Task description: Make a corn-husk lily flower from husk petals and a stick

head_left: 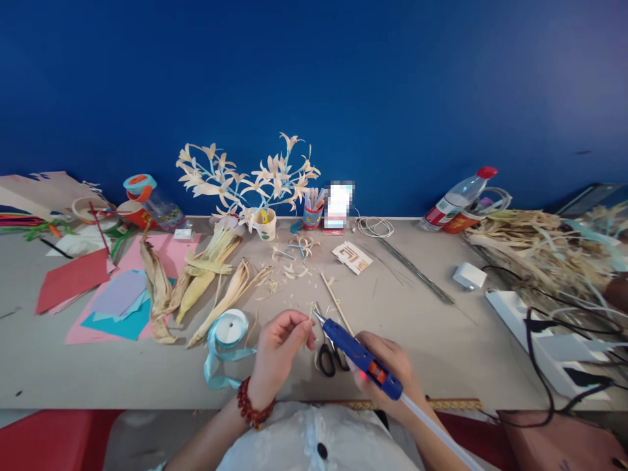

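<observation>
My right hand (392,366) is wrapped round a blue hot glue gun (360,353), its metal nozzle pointing up and left and a glue stick trailing from its back. A red light glows under its body. My left hand (284,347), with a red bead bracelet at the wrist, pinches a thin pale stem-like piece (313,313) at the nozzle's tip. Whether the nozzle touches it I cannot tell. Black-handled scissors (326,361) lie beneath the glue gun, partly hidden. A roll of light blue ribbon (231,328) lies left of my left hand.
Corn husks (206,288) and coloured paper (122,294) spread leftward. Husk flowers (275,173) stand in a paper cup (265,226) at the back. A thin stick (336,304) lies ahead, wires (417,271) farther right. A power strip (544,347) with cables occupies the right.
</observation>
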Tool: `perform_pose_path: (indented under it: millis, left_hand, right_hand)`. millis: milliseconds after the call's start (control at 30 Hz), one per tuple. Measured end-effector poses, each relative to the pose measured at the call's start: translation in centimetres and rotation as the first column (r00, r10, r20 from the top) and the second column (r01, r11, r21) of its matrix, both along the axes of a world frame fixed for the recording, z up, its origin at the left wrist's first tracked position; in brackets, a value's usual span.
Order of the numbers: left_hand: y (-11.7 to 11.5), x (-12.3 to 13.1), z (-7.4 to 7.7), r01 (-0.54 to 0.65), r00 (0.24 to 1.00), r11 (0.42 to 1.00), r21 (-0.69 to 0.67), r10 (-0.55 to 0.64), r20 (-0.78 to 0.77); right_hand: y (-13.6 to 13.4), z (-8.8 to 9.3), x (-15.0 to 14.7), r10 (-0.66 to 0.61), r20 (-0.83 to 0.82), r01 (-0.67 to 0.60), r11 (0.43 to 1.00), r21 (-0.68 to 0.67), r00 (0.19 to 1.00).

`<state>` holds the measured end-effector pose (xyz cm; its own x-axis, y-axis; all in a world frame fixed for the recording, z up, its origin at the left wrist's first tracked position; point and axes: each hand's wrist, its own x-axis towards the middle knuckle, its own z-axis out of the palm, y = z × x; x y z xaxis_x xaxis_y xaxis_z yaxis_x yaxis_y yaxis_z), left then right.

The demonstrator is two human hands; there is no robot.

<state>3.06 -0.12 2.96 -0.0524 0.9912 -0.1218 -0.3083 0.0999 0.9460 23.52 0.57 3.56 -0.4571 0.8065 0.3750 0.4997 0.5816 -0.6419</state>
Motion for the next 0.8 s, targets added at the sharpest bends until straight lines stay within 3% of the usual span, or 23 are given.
perform_pose_path:
  millis: [333, 567, 667, 800]
  left_hand:
    - [0.0, 0.0, -0.1, 0.092, 0.966, 0.994, -0.057, -0.075, 0.249]
    - [-0.4, -0.5, -0.2, 0.159, 0.915, 0.986, -0.050, -0.128, 0.382]
    - [-0.7, -1.8, -0.7, 0.162, 0.888, 0.987, 0.024, -0.156, 0.432]
    - [-0.8, -4.6, -1.2, 0.084, 0.877, 0.982, 0.170, -0.154, 0.455]
  right_hand:
    - [-0.1, 0.4, -0.1, -0.007, 0.008, 0.008, 0.999, -0.036, 1.000]
    - [1.0, -1.3, 1.3, -0.141, 0.100, 0.138, 0.990, 0.034, 0.985]
    - [2.8, -2.3, 2.6, -0.242, 0.253, 0.245, 0.969, 0.022, 0.937]
    - [6.0, -3.6, 4.3, -0.343, 0.531, 0.388, 0.921, 0.028, 0.775]
